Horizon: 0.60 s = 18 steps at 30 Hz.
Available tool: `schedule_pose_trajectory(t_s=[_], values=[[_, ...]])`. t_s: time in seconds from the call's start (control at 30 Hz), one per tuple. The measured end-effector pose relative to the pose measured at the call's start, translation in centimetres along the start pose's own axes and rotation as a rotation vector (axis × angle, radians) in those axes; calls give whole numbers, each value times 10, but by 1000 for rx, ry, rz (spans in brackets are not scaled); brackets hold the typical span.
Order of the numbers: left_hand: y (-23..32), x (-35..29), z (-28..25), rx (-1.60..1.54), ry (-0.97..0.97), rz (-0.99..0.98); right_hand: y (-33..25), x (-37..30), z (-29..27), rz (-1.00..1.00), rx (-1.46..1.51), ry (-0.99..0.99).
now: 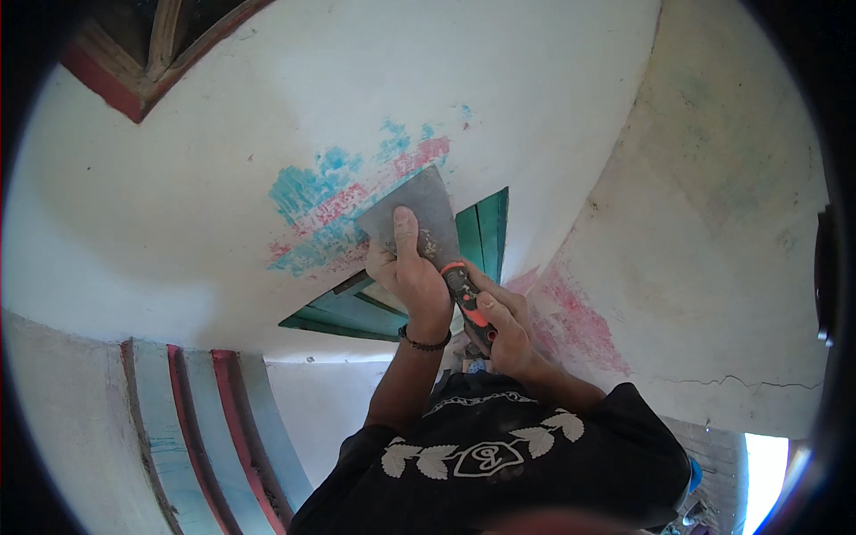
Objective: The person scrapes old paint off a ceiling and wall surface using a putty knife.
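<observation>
A person holds a wide scraper (437, 218) up in front of a whitish wall (223, 178), its blade slanting toward the upper left. The right hand (510, 330) is wrapped around the black and orange handle (466, 294), fingers curled in, with the thumb lying along it. The left hand (417, 276) is partly closed and grips the blade from its left side, thumb pressed flat on the near face and the other fingers mostly hidden behind. A dark bead bracelet (424, 341) circles the left wrist. The blade's front edge lies over a patch of blue paint (308, 187) and pink paint (419, 157) (whether it actually touches the wall is hard to tell). Green boards (486, 232) show behind the scraper and both hands. Farther right, a pink smear (580, 325) marks the wall above the person's black shirt (588, 481).
</observation>
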State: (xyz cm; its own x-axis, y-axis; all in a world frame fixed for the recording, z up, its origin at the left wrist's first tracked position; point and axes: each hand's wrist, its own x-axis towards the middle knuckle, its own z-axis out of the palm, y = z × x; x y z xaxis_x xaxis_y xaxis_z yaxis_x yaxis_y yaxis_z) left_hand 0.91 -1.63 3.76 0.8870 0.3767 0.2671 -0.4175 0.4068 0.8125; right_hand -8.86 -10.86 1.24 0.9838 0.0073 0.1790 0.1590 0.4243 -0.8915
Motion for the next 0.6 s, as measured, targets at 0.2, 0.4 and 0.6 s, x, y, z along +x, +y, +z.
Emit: schedule_pose_trajectory(t_s=[0.2, 0.4, 0.6], values=[[4, 3, 17, -44, -18, 8, 5, 8, -10, -67, -60, -26], [10, 2, 17, 0, -41, 51, -16, 6, -10, 51, -3, -69], [2, -1, 15, -13, -2, 25, 4, 8, -15, -9, 0, -72]])
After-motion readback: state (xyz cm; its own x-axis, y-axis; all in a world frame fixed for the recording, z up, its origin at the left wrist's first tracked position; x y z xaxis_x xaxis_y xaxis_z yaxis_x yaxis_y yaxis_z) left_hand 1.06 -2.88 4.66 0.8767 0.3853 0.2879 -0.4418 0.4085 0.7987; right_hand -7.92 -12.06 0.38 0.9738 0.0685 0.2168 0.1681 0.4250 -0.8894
